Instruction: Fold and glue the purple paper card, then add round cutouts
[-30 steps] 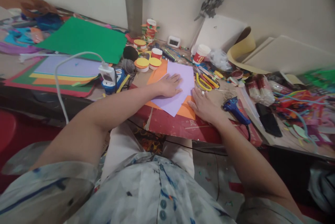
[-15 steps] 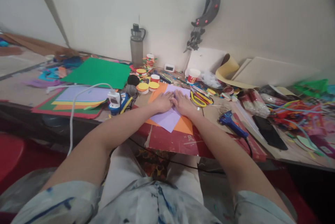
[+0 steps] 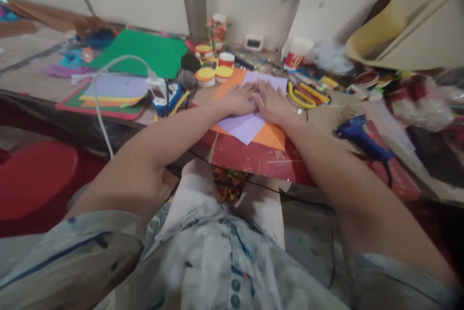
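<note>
Both hands rest on a sheet of purple paper [image 3: 243, 128], which lies at an angle over a sheet of orange paper [image 3: 271, 137]. My left hand [image 3: 241, 99] lies palm down with its fingers stretched forward. Beside it my right hand [image 3: 270, 101] also presses flat, its fingers spread a little. The two hands touch near the thumbs, and the paper under them is hidden. Below the papers is a red board [image 3: 250, 157] at the table's front edge. Just right of my right hand lie yellow-handled scissors [image 3: 301, 97].
A blue glue gun [image 3: 362, 138] lies to the right. Yellow-lidded tubs [image 3: 205, 77], a grey bottle [image 3: 195, 7] and a small white clock [image 3: 253, 42] stand behind. Leftward are a green sheet [image 3: 145, 51], stacked coloured paper [image 3: 116, 88] and a white cable [image 3: 103, 124]. A red stool [image 3: 36, 179] stands below left.
The head view has tipped downward, so the table sits higher in the picture. Both hands stay flat on the purple paper, with little visible shift.
</note>
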Motion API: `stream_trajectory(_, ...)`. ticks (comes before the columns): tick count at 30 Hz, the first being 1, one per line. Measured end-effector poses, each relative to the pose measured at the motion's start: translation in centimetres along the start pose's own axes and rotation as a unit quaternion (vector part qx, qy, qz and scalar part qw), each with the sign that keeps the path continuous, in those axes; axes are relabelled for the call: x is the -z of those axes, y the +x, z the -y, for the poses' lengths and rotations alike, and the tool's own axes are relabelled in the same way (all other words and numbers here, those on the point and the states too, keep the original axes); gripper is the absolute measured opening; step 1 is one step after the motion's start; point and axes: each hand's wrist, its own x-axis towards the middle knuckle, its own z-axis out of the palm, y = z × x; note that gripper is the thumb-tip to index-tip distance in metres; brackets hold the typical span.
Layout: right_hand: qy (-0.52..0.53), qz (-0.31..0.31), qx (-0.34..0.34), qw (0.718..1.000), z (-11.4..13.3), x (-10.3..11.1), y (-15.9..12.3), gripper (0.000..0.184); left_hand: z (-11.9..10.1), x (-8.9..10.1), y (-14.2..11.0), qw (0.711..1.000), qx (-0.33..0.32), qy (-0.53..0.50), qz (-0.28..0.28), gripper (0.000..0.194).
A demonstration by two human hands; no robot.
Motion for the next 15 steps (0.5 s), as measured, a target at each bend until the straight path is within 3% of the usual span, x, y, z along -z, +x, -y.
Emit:
stream_trajectory(8,0.005,0.019,-0.004,1.000,0.1,0.5,0.0,0.075,1.3,-0.7,1.7,0.998,-0.034,-0.055,-0.022,0.077)
stream_trajectory(15,0.008,0.011,0.004,1.000,-0.5,0.8,-0.3,0.082,1.8,-1.1,1.5,0.995,-0.039,-0.084,-0.043,0.084)
